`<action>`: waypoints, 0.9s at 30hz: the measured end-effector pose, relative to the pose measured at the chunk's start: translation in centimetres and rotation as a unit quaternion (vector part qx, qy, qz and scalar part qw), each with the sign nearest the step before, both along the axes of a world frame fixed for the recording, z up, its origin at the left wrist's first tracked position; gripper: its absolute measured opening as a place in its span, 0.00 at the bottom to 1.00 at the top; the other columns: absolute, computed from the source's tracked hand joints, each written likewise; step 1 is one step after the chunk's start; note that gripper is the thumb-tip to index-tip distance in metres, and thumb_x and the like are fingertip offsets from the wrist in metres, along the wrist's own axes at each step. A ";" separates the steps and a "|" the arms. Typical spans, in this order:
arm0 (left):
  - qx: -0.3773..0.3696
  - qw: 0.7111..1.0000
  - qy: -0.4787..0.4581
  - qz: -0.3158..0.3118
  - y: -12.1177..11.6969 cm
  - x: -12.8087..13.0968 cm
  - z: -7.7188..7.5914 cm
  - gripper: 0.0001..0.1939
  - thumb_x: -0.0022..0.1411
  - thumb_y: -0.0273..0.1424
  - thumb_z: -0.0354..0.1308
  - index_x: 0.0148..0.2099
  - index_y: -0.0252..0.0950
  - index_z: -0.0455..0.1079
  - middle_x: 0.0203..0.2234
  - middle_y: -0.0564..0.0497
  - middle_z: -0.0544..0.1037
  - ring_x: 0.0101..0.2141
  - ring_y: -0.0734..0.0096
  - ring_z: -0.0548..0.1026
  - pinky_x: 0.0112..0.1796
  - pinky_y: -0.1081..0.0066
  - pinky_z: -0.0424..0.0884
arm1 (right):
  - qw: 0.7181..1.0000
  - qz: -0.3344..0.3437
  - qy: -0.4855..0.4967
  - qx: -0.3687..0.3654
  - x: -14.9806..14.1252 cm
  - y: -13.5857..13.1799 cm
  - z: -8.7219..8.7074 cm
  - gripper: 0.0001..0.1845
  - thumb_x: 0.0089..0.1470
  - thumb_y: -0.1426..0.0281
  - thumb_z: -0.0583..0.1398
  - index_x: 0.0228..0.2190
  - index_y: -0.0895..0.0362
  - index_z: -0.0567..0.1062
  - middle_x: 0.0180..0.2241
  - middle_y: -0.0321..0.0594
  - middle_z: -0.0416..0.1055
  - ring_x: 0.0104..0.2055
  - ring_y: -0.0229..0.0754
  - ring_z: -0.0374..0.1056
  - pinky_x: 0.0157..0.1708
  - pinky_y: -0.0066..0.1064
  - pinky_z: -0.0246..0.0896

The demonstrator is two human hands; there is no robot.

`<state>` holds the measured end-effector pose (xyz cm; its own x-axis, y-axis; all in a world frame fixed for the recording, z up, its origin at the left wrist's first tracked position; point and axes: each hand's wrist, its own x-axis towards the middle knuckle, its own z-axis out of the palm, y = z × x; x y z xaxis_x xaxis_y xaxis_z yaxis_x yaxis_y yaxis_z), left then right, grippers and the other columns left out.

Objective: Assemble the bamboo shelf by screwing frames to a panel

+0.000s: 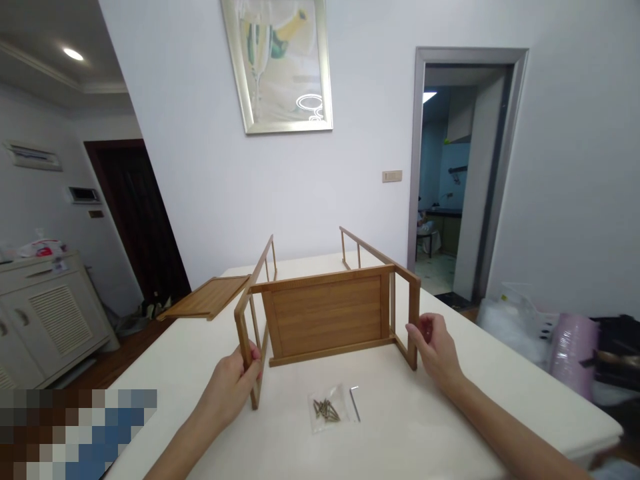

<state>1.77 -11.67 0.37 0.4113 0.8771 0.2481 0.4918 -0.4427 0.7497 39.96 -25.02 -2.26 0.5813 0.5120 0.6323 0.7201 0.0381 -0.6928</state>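
A pale wall fills the back of the room, with a framed picture of a glass and bottle hung high on it. To the right, a grey-framed doorway opens onto a bluish room, perhaps a kitchen, though it is too small to tell. A light switch sits beside it. On the left stand a dark wooden door and a white louvred cabinet. A round ceiling light glows above. The floor is dark wood.

the rack is light wood with a smooth, matt finish and visible grain; the loose shelf is the same wood; the table is smooth, matt white; the screws are dull metal in a clear plastic bag; the hex key is shiny metal.
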 end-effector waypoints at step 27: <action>0.078 0.996 -0.033 0.040 -0.1 1.1 -0.5 0.14 0.62 0.43 0.47 0.43 0.39 0.63 0.22 0.55 0.72 0.23 0.69 0.70 0.28 0.71 0.63 | 0.897 0.162 -0.393 0.118 -16.8 11.2 14.0 0.11 0.58 0.76 0.51 0.40 0.57 0.70 0.38 0.44 0.72 0.41 0.45 0.64 0.42 0.40 0.56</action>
